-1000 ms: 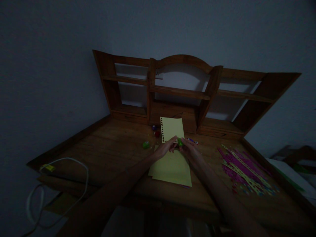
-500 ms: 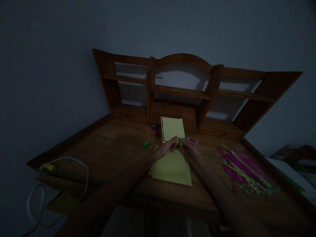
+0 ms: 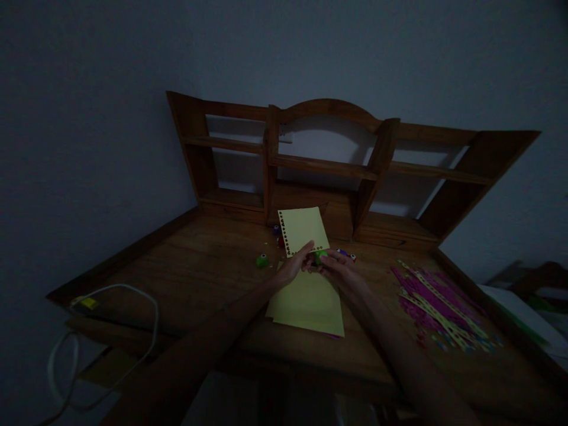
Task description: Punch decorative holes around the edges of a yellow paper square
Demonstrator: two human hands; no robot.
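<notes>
Over the desk's middle, my left hand (image 3: pixel 300 264) is closed on the lower edge of a yellow sheet (image 3: pixel 303 228). Small punched holes run down the sheet's left side and along its lower edge. A green craft punch (image 3: pixel 320 256) sits at that lower edge, with the fingers of my right hand (image 3: pixel 341 266) wrapped round it. My left fingertips are close to the punch; whether they touch it is hidden. Beneath both hands lies a stack of yellow paper (image 3: pixel 310 305). Another green punch (image 3: pixel 262 260) stands to the left.
Behind the sheet are a purple punch (image 3: pixel 276 230) and a red punch (image 3: pixel 280 241). More punches (image 3: pixel 346 254) lie beyond my right hand. Punched pink and yellow strips (image 3: pixel 437 302) cover the right side. A wooden shelf (image 3: pixel 323 167) backs the desk; a white cable (image 3: pixel 155 313) loops at left.
The held sheet has shifted left and tilted, now partly covering the red punch. The green punch and my right hand have moved slightly left and down with it.
</notes>
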